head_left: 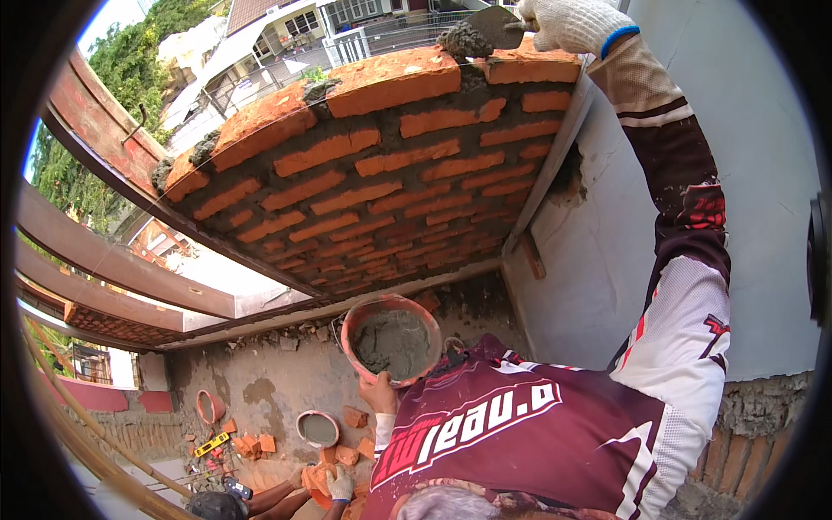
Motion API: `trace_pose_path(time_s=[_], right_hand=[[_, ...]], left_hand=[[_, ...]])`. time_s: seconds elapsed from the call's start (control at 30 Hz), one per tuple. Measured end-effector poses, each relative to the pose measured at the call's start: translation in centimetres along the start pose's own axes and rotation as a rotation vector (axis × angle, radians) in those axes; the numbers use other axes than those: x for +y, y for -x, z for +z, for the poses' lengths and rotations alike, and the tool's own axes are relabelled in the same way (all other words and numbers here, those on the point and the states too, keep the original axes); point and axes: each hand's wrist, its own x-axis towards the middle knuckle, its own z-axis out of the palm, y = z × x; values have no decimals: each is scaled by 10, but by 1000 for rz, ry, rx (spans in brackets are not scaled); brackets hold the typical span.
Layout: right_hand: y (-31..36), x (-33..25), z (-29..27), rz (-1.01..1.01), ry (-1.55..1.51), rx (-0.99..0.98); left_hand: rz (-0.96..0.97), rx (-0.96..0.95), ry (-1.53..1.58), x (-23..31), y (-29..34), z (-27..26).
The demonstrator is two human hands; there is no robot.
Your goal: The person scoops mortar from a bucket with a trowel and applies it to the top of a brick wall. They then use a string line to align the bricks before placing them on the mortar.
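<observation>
My right hand (572, 24), in a white knit glove with a blue cuff, is closed round the handle of a trowel (497, 28) at the top of the brick wall (373, 165). A lump of grey mortar (464, 40) sits at the blade's left end, over the gap between two top-course bricks. Lower down, my bare left hand (379, 393) grips the near rim of an orange bucket (348, 340) against my body. Wet mortar (394, 345) fills much of the bucket.
A plastered wall (745, 199) stands at right, a reddish beam frame (113, 243) at left. Below left, a co-worker's gloved hand (340, 484) is by loose bricks (251, 445). Nearby are a mortar bucket (301, 431), another bucket (204, 406) and a yellow level (211, 445).
</observation>
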Motion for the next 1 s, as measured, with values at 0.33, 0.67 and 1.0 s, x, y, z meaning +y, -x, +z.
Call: trace_pose_path(time_s=[0.33,0.67,1.0], right_hand=[[2,16,-2,-12,-186,145],[5,19,9,-11,-188,73],[5,28,11,-6,-218,29]], left_hand=[[86,44,-149,-20,-9,-9],[15,30,-33,-16,-12,-7],[17,24,3,-17,-16,-5]])
